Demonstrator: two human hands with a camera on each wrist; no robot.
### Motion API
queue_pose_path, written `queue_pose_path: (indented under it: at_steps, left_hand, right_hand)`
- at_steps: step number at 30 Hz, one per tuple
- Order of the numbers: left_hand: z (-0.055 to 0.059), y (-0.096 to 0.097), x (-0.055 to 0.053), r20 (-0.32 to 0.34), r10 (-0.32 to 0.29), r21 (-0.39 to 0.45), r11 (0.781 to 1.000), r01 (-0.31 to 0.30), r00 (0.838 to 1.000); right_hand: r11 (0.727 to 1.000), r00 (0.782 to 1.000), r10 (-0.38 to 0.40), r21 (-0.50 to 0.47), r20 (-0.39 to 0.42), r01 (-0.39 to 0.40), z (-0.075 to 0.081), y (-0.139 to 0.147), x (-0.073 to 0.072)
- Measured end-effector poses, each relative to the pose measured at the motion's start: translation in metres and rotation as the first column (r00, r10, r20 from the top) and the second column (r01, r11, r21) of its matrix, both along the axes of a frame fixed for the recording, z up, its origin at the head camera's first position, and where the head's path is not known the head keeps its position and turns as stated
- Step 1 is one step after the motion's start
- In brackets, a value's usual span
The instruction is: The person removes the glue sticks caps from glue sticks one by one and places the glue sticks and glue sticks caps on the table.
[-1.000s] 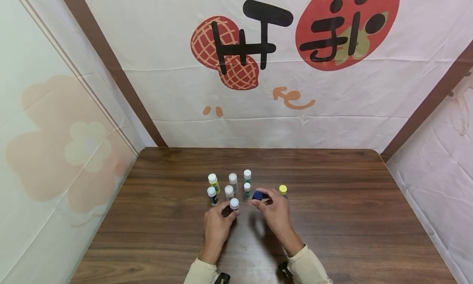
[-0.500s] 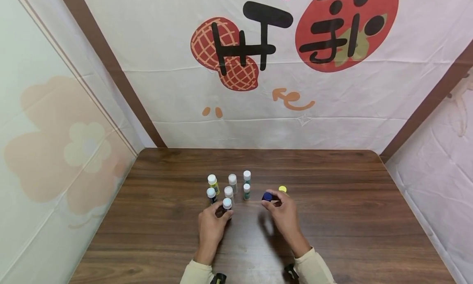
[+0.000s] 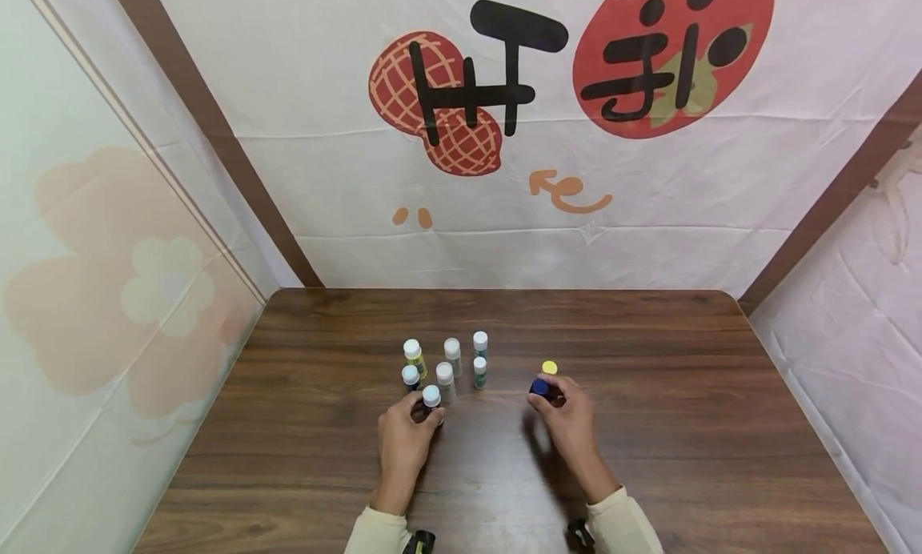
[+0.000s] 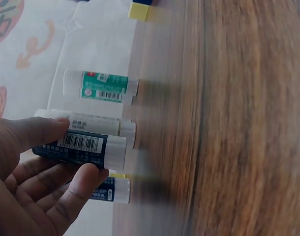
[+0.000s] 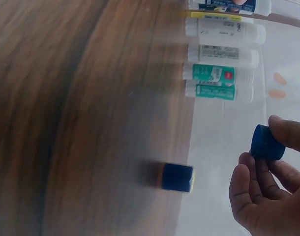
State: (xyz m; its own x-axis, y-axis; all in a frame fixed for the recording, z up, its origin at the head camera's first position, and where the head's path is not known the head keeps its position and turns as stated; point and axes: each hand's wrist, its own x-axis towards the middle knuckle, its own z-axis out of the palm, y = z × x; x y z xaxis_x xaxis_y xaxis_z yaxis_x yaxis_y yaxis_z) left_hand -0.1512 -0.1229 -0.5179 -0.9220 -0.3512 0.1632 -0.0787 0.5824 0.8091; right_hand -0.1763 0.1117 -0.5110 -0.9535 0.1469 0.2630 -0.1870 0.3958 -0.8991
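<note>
Table (image 3: 691,426), brown and wood-grained, is backed along its far edge by a white curtain (image 3: 648,190); the far corners are rounded. Its left and right edges are set well apart from both hands, with wood grain seen on either side, and a stretch of wood is also left between the hands.

Forward movement of the left hand (image 3: 403,442) is obstructed by a cluster of upright sticks. A second dark-blue stick (image 3: 410,375) and a yellow-labelled stick (image 3: 415,359) are placed ahead of it; a nearer white stick (image 3: 445,380) is found just beside its right, with a farther white stick (image 3: 452,355) behind. Farther right, a nearer green stick (image 3: 480,372) and a farther green stick (image 3: 480,344) are lined up. Ahead of the right hand (image 3: 573,422), a yellow-topped piece (image 3: 550,367) is partly hidden by the fingers.

Between the left thumb and fingers, a dark-blue glue stick (image 4: 88,143) is gripped at the near left of the cluster. Its long axis is kept roughly upright, one pale end pointed up, the other down; whether its base is touching the wood cannot be told. By the right thumb and fingers, a short blue piece (image 5: 267,142) is pinched, its flat blue top faced upward.
</note>
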Motion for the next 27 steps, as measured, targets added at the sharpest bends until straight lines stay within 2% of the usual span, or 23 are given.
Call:
queue_pose_path:
  at_steps: [9, 17, 23, 27]
  left_hand:
    - [0.001, -0.008, -0.001, -0.009, 0.025, -0.01, 1.0, -0.025, 1.0]
    - [-0.002, -0.011, -0.001, 0.005, 0.042, -0.019, 0.999, -0.042, 0.999]
    - [-0.004, -0.014, -0.001, 0.005, 0.063, -0.012, 0.998, -0.063, 0.998]
    - [-0.003, -0.015, -0.001, 0.005, 0.071, -0.021, 0.997, -0.071, 0.997]
  right_hand:
    - [0.995, 0.998, -0.061, 0.084, 0.003, 0.06, -0.013, 0.017, 0.003]
    - [0.979, 0.997, -0.071, 0.191, -0.013, 0.072, -0.024, 0.028, 0.006]
    - [0.967, 0.996, -0.09, 0.242, 0.028, 0.08, -0.026, 0.036, 0.008]
    - [0.944, 0.994, -0.087, 0.325, 0.063, 0.062, -0.023, 0.038, 0.006]
